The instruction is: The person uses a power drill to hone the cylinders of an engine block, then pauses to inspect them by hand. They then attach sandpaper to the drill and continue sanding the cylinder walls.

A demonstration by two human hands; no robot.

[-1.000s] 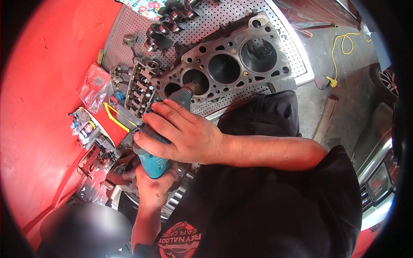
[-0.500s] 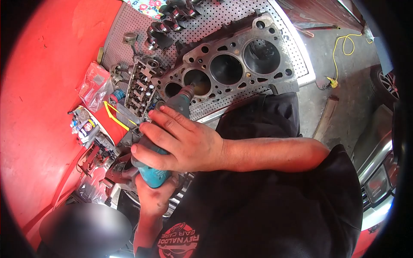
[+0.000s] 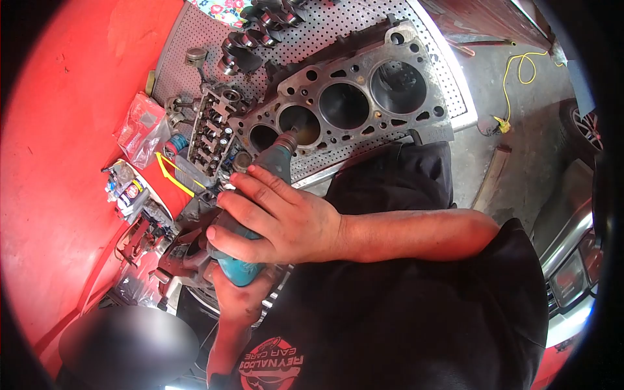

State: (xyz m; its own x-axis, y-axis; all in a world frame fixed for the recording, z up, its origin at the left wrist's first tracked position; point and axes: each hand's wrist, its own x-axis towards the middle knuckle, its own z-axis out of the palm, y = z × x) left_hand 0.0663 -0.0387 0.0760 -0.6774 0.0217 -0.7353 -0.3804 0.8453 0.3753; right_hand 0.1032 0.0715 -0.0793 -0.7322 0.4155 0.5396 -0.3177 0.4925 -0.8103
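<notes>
A teal and grey power drill (image 3: 239, 270) points up and right, its chuck at the near edge of the second bore from the left in a metal engine block (image 3: 311, 84). A thin shaft reaches from the chuck to that bore; what lies at its end is unclear. My right hand (image 3: 283, 224) comes from the right and lies closed over the top of the drill body. Beneath it my left hand (image 3: 244, 296) is wrapped round the drill's lower part, its fingers partly hidden. The block rests on a perforated metal table (image 3: 185, 45).
Left of the block lies a cylinder head (image 3: 211, 140), with a piston (image 3: 195, 57) beyond it and a crankshaft (image 3: 244, 49) behind. Plastic bags (image 3: 140, 130) and bottles (image 3: 133, 192) are at the left. A yellow cord (image 3: 513, 78) trails on the floor at the right.
Both hands and the drill have shifted slightly right and down. The view of the block has moved a little too. The grip on the drill looks the same.
</notes>
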